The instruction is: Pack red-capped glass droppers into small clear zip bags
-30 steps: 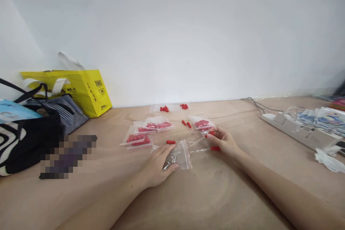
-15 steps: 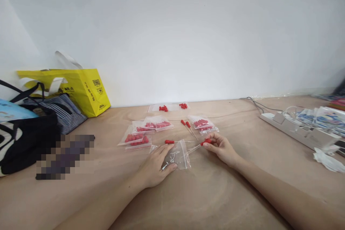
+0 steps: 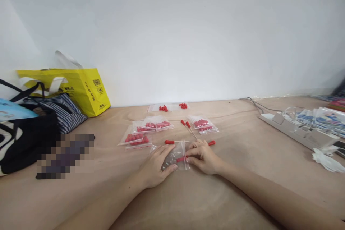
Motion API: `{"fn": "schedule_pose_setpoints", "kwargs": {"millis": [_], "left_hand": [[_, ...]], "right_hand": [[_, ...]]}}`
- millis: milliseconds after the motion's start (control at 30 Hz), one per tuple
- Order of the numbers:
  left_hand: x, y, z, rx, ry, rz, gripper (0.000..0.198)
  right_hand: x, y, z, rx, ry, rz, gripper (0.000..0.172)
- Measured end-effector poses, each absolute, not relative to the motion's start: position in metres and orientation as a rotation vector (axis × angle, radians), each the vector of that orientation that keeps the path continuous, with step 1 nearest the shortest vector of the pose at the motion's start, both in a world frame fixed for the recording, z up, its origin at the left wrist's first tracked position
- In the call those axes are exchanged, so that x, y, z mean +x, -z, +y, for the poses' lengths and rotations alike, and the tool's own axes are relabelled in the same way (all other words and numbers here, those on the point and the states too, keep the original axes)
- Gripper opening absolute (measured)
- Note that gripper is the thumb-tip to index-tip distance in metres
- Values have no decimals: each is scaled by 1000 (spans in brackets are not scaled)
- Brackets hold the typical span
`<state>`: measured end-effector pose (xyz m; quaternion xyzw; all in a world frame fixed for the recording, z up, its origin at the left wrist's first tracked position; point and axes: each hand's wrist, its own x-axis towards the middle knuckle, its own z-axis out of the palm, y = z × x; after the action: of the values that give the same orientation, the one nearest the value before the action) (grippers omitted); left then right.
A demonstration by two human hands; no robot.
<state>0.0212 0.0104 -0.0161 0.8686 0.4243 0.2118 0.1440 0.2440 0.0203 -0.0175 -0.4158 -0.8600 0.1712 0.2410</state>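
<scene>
My left hand point(image 3: 159, 166) lies over a small clear zip-lock bag point(image 3: 170, 157), its thumb and fingers holding the bag against the table. At the bag's mouth is my right hand point(image 3: 202, 157), fingers pinched on a red dropper bulb point(image 3: 181, 159) that reaches into the bag. Whether a glass tube is attached to it, I cannot tell. A red-bulbed dropper point(image 3: 169, 142) lies just behind the bag, pointing right. Another red bulb point(image 3: 212, 142) shows beyond my right fingers. Two more droppers point(image 3: 185, 123) lie farther back, bulbs away from me.
Filled bags of red bulbs point(image 3: 137, 138) overlap at left centre; more filled bags point(image 3: 202, 124) lie at right. A larger clear bag point(image 3: 172, 107) with red bulbs is near the wall. A yellow bag point(image 3: 91, 91) and black bag point(image 3: 29, 143) stand left; a power strip point(image 3: 296, 131) lies right.
My right hand has moved left from the droppers to the bag's mouth, and a red bulb now shows inside. Another red bulb stays behind at right. My left hand keeps its place.
</scene>
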Motion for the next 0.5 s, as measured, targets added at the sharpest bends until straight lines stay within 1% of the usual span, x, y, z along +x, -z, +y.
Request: {"fn": "schedule_pose_setpoints", "kwargs": {"millis": [133, 267, 333, 400, 467, 500], "left_hand": [[21, 18, 11, 2513, -626, 1210, 51], [22, 16, 9, 2535, -716, 1299, 53], [19, 13, 8, 2539, -797, 1327, 46], [13, 10, 8, 2532, -838, 1311, 32], [4, 8, 8, 2528, -798, 1263, 24], [-1, 8, 9, 2529, -754, 1238, 24]], "right_hand": [[230, 23, 28, -1130, -449, -2375, 14], [243, 22, 42, -1125, -455, -2228, 12], [265, 17, 51, -1121, -470, -2127, 14], [294, 13, 59, -1168, -542, -2127, 14], [321, 13, 65, -1247, -585, -2125, 18], [332, 14, 67, -1277, -596, -2124, 21]]}}
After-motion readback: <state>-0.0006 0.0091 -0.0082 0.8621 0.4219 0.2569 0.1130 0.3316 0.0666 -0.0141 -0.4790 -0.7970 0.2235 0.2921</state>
